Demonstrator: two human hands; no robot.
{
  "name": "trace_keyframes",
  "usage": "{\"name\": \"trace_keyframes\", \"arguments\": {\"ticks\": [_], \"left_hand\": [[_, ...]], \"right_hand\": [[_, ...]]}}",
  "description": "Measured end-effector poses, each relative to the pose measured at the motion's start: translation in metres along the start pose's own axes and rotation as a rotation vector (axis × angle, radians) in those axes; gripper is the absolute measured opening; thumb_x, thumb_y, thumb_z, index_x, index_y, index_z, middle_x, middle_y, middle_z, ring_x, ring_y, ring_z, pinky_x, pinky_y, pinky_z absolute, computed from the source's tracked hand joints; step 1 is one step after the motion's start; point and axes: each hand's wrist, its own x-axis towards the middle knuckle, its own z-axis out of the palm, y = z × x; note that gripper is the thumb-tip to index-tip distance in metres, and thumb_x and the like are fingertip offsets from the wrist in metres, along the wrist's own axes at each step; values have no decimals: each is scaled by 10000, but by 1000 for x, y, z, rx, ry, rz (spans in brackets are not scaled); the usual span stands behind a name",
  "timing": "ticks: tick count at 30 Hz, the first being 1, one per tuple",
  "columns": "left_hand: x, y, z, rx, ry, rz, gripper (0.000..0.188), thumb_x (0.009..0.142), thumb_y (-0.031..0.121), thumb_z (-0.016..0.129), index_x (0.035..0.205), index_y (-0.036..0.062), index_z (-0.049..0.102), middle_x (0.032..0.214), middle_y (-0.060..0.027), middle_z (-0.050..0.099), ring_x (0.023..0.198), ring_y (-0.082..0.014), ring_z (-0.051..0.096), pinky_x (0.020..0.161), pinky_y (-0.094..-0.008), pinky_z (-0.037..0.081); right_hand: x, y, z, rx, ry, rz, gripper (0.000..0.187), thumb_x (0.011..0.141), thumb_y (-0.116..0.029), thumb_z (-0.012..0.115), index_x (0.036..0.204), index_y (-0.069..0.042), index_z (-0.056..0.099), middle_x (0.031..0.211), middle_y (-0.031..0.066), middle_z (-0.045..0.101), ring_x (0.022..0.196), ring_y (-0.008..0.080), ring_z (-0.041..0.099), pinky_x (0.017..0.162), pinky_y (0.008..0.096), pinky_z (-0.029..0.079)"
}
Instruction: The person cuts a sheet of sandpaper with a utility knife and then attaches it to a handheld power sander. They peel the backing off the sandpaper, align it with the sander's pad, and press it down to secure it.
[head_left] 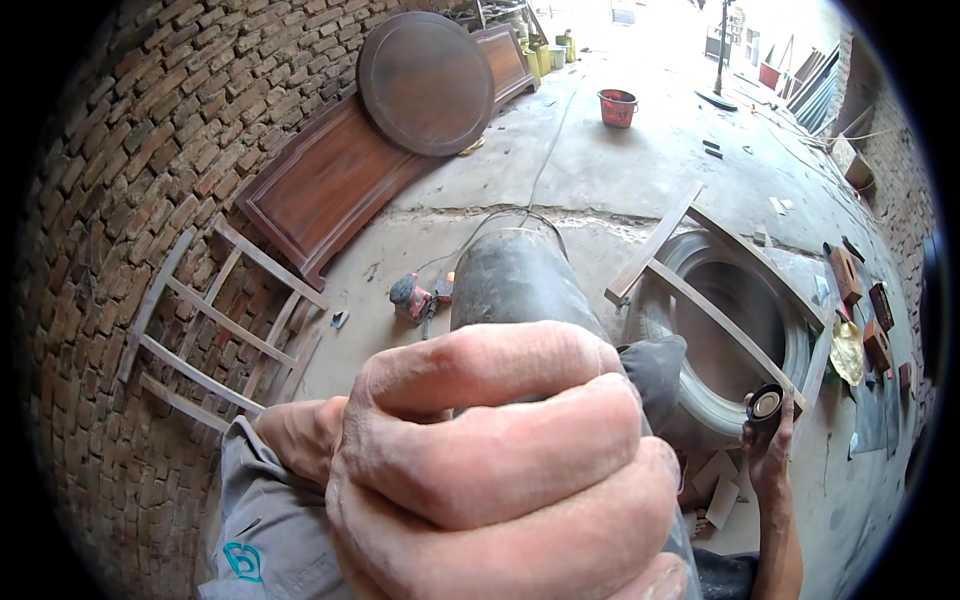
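Brick wall (pixel 120 200): one round tabletop (pixel 426 84). Right grip (pixel 768 458): clamped on one black object (pixel 765 403). Left grip (pixel 505 462): curled, contents indeterminable; one sleeve mark (pixel 243 562).

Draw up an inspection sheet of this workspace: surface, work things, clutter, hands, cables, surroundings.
Surface: grey floor, cracked across.
Work things: wooden frame over a tyre-like ring.
Clutter: red bucket, red-and-black tool, brown blocks.
Hands: left hand curled near the camera, any hold unclear; right hand holds a round black object beside the frame.
Cables: thin cable along the floor.
Surroundings: brick wall; round brown board before a long panel.
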Motion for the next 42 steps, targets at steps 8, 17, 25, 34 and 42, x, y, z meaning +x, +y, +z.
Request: {"name": "trace_keyframes", "arguments": {"ticks": [8, 17, 25, 34, 42], "left_hand": [[2, -6, 18, -99, 56, -15, 172, 1022, 337, 548, 1079, 176, 532, 956, -44, 596, 873, -220, 594, 755, -425, 599], [-2, -16, 31, -179, 67, -25, 186, 1018, 352, 557, 1061, 174, 531, 942, -53, 600, 859, -224, 598, 744, -422, 598], [-1, -19, 27, -157, -17, 8, 185, 1025, 346, 547, 1100, 177, 538, 982, -52, 597, 907, -226, 596, 762, -431, 601], [2, -8, 18, -143, -107, -6, 195, 1034, 339, 532, 1145, 179, 545, 1024, -52, 594, 960, -230, 594, 781, -444, 605], [5, -7, 25, -135, -63, 39, 197, 1048, 335, 487, 1141, 169, 538, 1024, -54, 593, 958, -245, 589, 784, -462, 607]], "right_hand": [[0, 2, -5, -11, 9, 8, 530, 962, -683, 499, 1103, -179, 583, 930, -24, 651, 627, 63, 519, 519, 232, 366], [0, -1, -4, 3, 28, 46, 473, 1005, -623, 482, 1091, -169, 585, 959, -7, 670, 625, 65, 537, 504, 226, 395], [5, 4, -8, -2, 16, 49, 480, 977, -657, 505, 1076, -196, 594, 954, -7, 675, 625, 62, 536, 503, 223, 384], [2, 0, -4, -11, 3, 63, 511, 977, -663, 500, 1071, -170, 596, 939, -8, 669, 638, 63, 536, 516, 227, 400], [2, -1, -9, 10, 13, 82, 528, 970, -671, 508, 1070, -161, 599, 931, -7, 672, 639, 66, 548, 525, 229, 411]]}}
